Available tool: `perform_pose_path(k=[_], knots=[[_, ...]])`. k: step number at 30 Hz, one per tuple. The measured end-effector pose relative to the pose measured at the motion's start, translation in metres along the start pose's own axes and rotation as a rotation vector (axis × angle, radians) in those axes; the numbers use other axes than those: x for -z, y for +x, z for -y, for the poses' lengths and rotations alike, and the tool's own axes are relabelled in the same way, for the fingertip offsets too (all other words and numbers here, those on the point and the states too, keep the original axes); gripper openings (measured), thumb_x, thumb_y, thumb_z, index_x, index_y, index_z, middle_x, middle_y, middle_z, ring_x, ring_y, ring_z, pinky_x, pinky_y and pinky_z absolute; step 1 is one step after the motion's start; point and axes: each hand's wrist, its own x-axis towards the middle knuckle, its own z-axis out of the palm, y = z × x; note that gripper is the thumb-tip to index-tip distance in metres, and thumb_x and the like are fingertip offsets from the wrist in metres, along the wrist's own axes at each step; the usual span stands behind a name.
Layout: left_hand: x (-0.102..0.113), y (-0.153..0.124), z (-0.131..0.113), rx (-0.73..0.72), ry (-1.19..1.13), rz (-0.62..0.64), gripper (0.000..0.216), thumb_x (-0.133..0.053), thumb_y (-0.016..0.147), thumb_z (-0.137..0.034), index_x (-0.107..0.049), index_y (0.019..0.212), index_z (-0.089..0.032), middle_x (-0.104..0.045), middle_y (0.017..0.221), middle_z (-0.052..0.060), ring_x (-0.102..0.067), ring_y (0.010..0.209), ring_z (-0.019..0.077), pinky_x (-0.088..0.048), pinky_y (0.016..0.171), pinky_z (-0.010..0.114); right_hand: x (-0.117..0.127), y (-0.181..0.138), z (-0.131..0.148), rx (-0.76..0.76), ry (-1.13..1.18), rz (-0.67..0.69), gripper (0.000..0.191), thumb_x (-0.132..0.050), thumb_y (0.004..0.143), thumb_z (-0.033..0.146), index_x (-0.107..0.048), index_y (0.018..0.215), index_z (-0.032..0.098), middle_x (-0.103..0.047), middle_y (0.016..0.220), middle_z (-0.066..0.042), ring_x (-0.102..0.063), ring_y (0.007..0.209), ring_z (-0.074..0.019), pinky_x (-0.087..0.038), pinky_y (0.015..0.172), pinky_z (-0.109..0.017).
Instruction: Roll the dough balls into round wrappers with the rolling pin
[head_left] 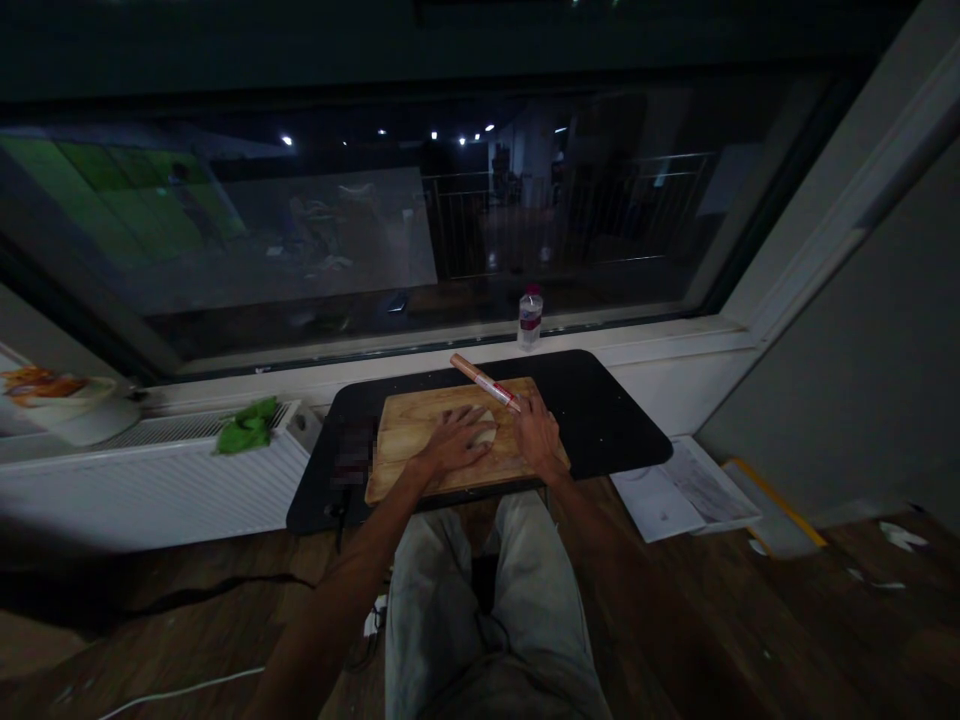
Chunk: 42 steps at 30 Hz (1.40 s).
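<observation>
Dough [484, 428] mostly hidden under left hand [452, 443]; right hand [537, 432] grips rolling pin [484, 382].

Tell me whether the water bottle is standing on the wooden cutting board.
No, the water bottle stands on the window ledge beyond the black table, apart from the wooden cutting board where both hands rest.

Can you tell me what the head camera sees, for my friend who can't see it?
A person's left hand presses flat on pale dough on a wooden board, while the right hand holds a rolling pin. The board sits on a black table by a dark window.
</observation>
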Motion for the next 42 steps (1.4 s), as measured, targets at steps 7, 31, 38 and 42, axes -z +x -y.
perform_pose_path(k=[7, 31, 38, 42], knots=[[-0.008, 0.000, -0.006, 0.067, -0.008, -0.027, 0.048, -0.062, 0.109, -0.045, -0.068, 0.156, -0.041, -0.047, 0.183, 0.001, -0.037, 0.168, 0.0392, -0.032, 0.132, 0.069, 0.005, 0.000, 0.002, 0.001, 0.015, 0.015, 0.041, -0.044, 0.121, 0.032, -0.064, 0.155, 0.022, -0.068, 0.152, -0.018, -0.067, 0.138, -0.0300, -0.053, 0.112, -0.038], [-0.002, -0.005, -0.002, 0.052, -0.053, 0.004, 0.055, -0.064, 0.107, -0.039, -0.065, 0.162, -0.042, -0.045, 0.185, 0.000, -0.033, 0.172, 0.0356, -0.026, 0.138, 0.067, 0.004, -0.001, 0.001, 0.012, 0.010, 0.021, 0.040, -0.044, 0.121, 0.032, -0.064, 0.154, 0.020, -0.063, 0.160, -0.019, -0.064, 0.145, -0.0297, -0.053, 0.115, -0.039], [0.004, -0.005, -0.003, 0.046, -0.074, 0.022, 0.055, -0.064, 0.107, -0.040, -0.066, 0.161, -0.042, -0.045, 0.185, 0.000, -0.034, 0.171, 0.0366, -0.026, 0.137, 0.068, 0.006, -0.001, 0.003, -0.003, 0.017, 0.021, 0.042, -0.044, 0.120, 0.032, -0.064, 0.156, 0.023, -0.064, 0.161, -0.018, -0.063, 0.147, -0.0324, -0.052, 0.115, -0.040], [0.003, -0.005, -0.003, 0.051, -0.071, 0.011, 0.054, -0.064, 0.106, -0.040, -0.067, 0.160, -0.041, -0.046, 0.184, 0.000, -0.035, 0.170, 0.0379, -0.029, 0.135, 0.068, 0.004, 0.000, 0.002, 0.009, 0.016, 0.022, 0.042, -0.046, 0.119, 0.031, -0.065, 0.156, 0.023, -0.068, 0.155, -0.019, -0.063, 0.145, -0.0327, -0.051, 0.116, -0.042]])
